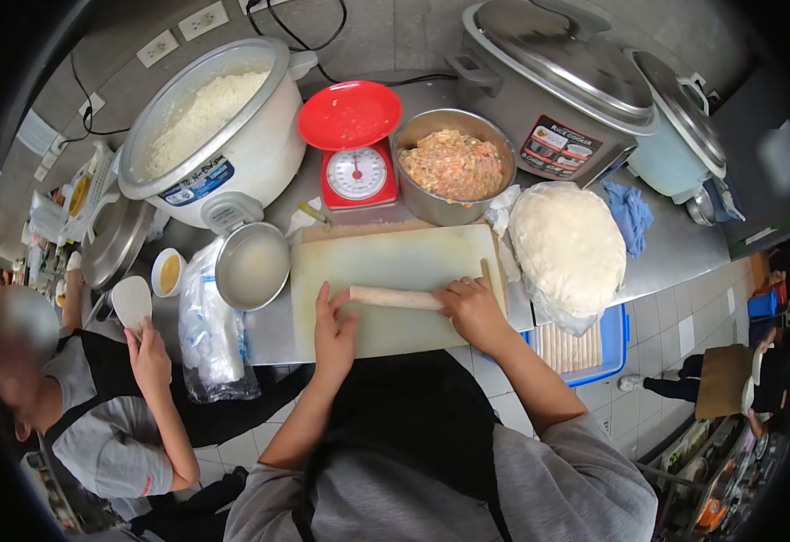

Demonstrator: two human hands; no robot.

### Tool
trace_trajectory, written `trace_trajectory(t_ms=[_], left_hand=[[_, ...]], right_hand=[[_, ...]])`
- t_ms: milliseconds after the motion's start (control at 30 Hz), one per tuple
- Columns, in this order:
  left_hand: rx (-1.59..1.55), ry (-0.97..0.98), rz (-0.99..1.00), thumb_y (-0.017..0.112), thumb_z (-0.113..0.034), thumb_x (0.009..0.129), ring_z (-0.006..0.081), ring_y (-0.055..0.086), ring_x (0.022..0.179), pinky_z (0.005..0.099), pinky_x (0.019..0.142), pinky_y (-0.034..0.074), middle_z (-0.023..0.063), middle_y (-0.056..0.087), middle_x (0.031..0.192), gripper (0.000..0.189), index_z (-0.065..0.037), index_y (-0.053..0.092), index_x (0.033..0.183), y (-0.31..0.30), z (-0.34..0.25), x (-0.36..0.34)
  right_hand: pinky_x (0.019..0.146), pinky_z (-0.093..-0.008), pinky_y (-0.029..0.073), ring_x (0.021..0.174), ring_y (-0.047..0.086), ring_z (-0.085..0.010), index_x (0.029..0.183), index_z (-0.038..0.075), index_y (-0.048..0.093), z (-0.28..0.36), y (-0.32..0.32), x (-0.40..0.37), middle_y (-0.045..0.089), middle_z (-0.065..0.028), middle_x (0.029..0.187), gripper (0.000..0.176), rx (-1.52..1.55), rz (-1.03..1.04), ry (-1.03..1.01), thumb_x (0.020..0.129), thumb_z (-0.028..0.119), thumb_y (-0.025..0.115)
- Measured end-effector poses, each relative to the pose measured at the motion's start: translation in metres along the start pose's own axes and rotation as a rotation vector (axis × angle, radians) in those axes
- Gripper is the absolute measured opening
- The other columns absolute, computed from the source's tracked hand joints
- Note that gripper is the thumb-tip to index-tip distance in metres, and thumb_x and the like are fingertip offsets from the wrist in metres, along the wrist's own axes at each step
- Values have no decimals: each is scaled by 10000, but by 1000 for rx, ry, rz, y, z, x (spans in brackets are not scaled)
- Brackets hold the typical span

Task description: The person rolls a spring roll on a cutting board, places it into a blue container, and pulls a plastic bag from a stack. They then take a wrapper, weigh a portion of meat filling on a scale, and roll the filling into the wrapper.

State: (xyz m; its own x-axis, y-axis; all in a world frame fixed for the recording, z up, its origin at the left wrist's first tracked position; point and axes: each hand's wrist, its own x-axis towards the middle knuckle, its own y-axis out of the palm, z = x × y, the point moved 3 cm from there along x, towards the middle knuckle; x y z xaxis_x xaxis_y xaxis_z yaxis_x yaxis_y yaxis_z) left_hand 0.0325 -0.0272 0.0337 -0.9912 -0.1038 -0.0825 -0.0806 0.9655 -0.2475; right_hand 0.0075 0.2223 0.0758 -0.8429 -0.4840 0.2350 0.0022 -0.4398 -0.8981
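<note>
A long pale roll (395,298) lies crosswise on the cutting board (386,257). At its right end my right hand (473,312) has its fingers curled onto it. Beside the left end is my left hand (334,330), fingers raised and apart, thumb near the roll's tip. Behind the board stand a red scale (357,173) and a metal pot of orange-flecked filling (451,163). A mound of pale dough sheets (568,248) sits right of the board. A thin stick (485,269) lies near the board's right edge.
An open cooker of rice (210,117), a metal bowl (252,266) and a plastic bag (214,334) are at left. A co-worker's hand (148,361) holds a white paddle (131,303). Closed cookers (557,72) stand back right; a blue tray of rolls (571,348) is below the counter.
</note>
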Motion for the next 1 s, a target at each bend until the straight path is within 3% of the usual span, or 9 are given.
trace_trajectory(t_ms=[167,300,367,500,633,700,767,833,1000], left_hand=[[19,68,21,542,-3,883,253,480,1206,357,1056,326,185,492,1328,693,-64,201,1483,-3,14,4],[-115,105,-121,558,15,854,266,421,1247,393,1063,296,160,423,1372,703,-97,250,1476,-9,12,15],[16,191,-158,561,3,855,264,399,1285,409,1072,288,147,424,1386,678,-82,276,1464,-9,-4,15],[101,294,-110,540,-29,881,275,397,1297,422,1086,262,169,407,1423,634,-55,272,1455,6,-50,16],[84,401,-8,535,-41,891,278,405,1294,423,1084,261,174,407,1425,619,-51,274,1452,42,-81,21],[71,412,72,531,-48,896,278,409,1292,422,1082,262,175,410,1422,609,-46,277,1450,68,-85,25],[24,416,163,533,-63,901,277,409,1290,417,1079,261,179,431,1403,600,-42,283,1447,96,-84,26],[-1,439,251,535,-69,903,276,409,1289,416,1078,259,181,440,1393,595,-41,289,1444,123,-80,24],[29,442,449,572,-101,884,288,426,1259,403,1073,266,200,468,1337,605,15,315,1420,176,-75,10]], right_hand=[[774,-401,435,947,593,-261,1089,22,630,16,16,13,615,-103,1012,448,17,-91,-60,661,102,734],[768,-416,463,986,597,-255,1002,26,629,32,59,33,597,-89,1015,262,-210,89,19,771,148,614],[759,-421,470,963,607,-257,938,47,630,38,51,35,594,-80,994,183,-241,93,30,793,131,555],[772,-413,478,914,617,-269,951,25,629,17,29,21,597,-103,1002,175,197,317,85,832,151,603],[826,-396,480,929,604,-224,1086,2,612,-5,-13,-27,605,-106,1080,303,962,489,128,901,243,623],[853,-355,490,945,590,-172,1254,11,528,-17,-25,-73,598,-79,1132,425,1243,339,148,943,294,584],[837,-335,518,933,594,-157,1361,76,431,-17,-39,-127,608,-76,1080,455,1685,243,459,967,271,547],[826,-316,524,946,591,-139,1384,97,385,-25,-29,-179,595,-65,1107,469,1623,145,546,976,277,532],[834,-324,515,949,606,-154,1354,66,402,-33,6,-291,602,-81,1113,444,1666,-157,994,974,251,539]])
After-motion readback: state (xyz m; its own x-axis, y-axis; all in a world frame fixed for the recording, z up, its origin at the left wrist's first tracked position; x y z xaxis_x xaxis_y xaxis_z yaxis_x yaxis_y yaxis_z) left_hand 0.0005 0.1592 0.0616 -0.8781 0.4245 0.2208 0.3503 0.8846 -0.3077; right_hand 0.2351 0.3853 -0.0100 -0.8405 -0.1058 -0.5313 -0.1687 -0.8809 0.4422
